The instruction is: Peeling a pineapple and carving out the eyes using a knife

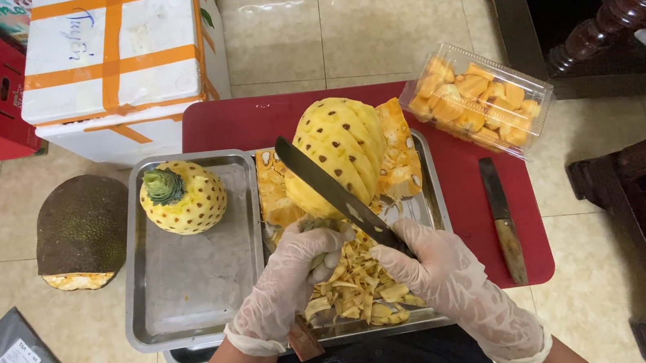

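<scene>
Yellow fruit, red counter, silver trays

Pale yellow on the peeled pineapple (340, 155), scored with slanting spiral grooves; the second pineapple (183, 197) is yellow dotted with brown eyes under a green crown. Both hands, left hand (290, 280) and right hand (443, 273), wear milky translucent gloves. The knife (337, 196) blade reads dark grey. Trays (187, 280) shine silver, the counter (234, 123) is deep red. Orange chunks fill the clear box (477, 101). White carton (114, 55), orange tape stripes
</scene>
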